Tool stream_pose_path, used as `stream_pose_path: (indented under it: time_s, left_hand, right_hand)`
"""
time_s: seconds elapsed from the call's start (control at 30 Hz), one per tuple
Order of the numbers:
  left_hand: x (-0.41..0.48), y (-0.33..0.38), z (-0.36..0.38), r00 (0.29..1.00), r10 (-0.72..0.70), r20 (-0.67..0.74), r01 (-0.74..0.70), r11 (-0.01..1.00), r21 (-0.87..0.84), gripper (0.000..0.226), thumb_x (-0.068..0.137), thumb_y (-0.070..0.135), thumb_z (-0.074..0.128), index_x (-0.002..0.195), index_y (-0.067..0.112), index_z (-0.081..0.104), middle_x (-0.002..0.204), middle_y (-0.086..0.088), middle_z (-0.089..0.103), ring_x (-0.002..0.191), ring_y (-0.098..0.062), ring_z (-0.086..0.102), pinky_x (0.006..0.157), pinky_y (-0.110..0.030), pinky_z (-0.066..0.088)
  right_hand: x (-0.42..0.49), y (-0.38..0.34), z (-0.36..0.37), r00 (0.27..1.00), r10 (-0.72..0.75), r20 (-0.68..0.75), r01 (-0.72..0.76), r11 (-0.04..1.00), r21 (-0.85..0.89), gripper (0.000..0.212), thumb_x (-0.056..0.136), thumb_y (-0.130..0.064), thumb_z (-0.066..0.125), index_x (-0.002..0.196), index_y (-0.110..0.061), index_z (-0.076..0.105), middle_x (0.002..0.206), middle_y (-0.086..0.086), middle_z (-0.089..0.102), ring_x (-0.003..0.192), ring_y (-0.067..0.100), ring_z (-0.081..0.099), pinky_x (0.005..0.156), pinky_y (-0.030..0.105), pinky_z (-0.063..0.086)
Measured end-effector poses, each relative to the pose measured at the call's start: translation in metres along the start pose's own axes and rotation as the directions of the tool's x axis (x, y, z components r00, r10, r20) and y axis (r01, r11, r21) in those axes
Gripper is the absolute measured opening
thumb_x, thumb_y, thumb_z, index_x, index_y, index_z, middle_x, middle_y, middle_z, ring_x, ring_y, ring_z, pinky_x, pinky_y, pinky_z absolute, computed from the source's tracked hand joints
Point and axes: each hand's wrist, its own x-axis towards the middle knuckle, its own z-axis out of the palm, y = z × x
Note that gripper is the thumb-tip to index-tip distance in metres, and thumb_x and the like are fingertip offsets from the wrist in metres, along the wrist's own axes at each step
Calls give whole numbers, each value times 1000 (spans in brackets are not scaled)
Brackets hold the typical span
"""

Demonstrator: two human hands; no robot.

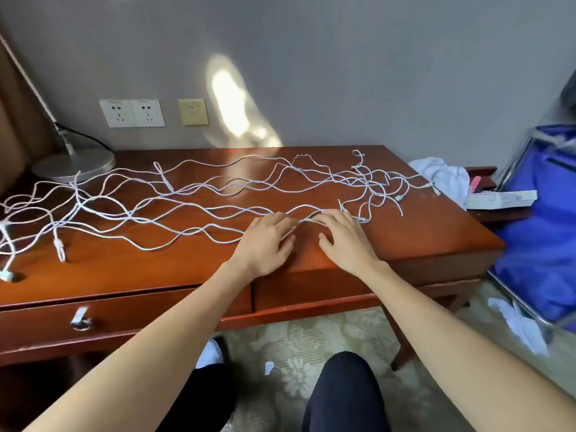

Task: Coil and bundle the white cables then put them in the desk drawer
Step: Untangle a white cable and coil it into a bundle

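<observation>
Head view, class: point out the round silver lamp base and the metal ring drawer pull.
Round silver lamp base (pixel 84 163), head view, disc top.
Metal ring drawer pull (pixel 80 318), head view, upper plate.

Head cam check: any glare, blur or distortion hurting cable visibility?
Head view: sunlight patch on the wall; glare on the desk fades the white cables mid-desk; drawer handle blurred; wide-angle bows the desk edge; cables by left hand and right hand read clearly.

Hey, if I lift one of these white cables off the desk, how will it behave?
Probably floppy: the white cables lie in loose waves across the desk, so one would sag and trail. Likely light, being thin. It may drag neighbours along, since many strands cross each other.
</observation>
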Motion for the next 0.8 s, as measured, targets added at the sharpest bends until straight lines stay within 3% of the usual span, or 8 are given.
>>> stream_pose_path:
  time_s: [0.13, 0.23, 0.4, 0.5, 0.63, 0.73, 0.8]
  left_hand:
    - [27, -11, 12, 999, -37, -1, 37, 999, -31, 37, 101, 35, 47, 132, 22, 62, 129, 0, 59, 113, -26, 56, 97, -42, 44]
    - [37, -14, 18, 999, -52, 12, 53, 995, -86, 37, 104, 36, 40, 130, 22, 63, 131, 0, 57, 111, -27, 58, 95, -46, 47]
    - [44, -13, 14, 992, -115, 54, 122, 978, -167, 26, 106, 16, 44, 117, 15, 67, 134, -3, 57, 116, -28, 56, 98, -40, 45]
    - [47, -10, 9, 990, -121, 76, 133, 973, -186, 23, 105, 15, 46, 118, 16, 65, 126, -3, 63, 115, -26, 55, 96, -38, 45]
    - [54, -10, 16, 996, -83, -7, 82, 986, -144, 10, 100, 22, 57, 110, 18, 57, 106, 1, 67, 102, -25, 56, 90, -41, 38]
    - [67, -25, 19, 993, -74, -97, 61, 990, -124, 9, 102, 21, 56, 109, 17, 54, 101, 1, 66, 98, -27, 56, 89, -39, 34]
    - [81, -38, 15, 986, -74, -151, 55, 990, -127, 9, 102, 18, 56, 110, 15, 59, 100, -1, 70, 97, -29, 60, 86, -38, 36]
  right_hand:
    - [12, 4, 7, 998, 59, -7, -58, 994, 90, 25, 100, -19, 60, 125, -20, 63, 128, -5, 56, 123, 16, 49, 110, 37, 42]
    - [14, 10, 10, 996, 83, -35, -76, 985, 152, 11, 102, -20, 58, 108, -17, 67, 126, -1, 55, 121, 17, 48, 109, 40, 42]
    - [15, 2, 3, 979, 171, 107, -186, 970, 155, 28, 109, -25, 43, 115, -16, 69, 150, 4, 48, 144, 22, 36, 122, 41, 27]
    - [17, -2, 2, 982, 167, 91, -175, 980, 91, 33, 110, -21, 39, 120, -19, 70, 135, -1, 61, 133, 18, 50, 114, 36, 24]
    - [21, -1, 6, 988, 135, -75, -136, 991, -6, 35, 109, -14, 41, 120, -26, 72, 122, -9, 66, 118, 11, 57, 105, 30, 16]
    - [32, 2, 7, 985, 62, -159, -59, 998, 23, 34, 105, -5, 48, 117, -26, 72, 121, -10, 68, 114, 11, 60, 101, 27, 22]
    - [45, 4, 5, 990, 48, -132, -32, 992, 125, 28, 104, -6, 51, 118, -23, 69, 120, -8, 69, 110, 15, 62, 103, 29, 37]
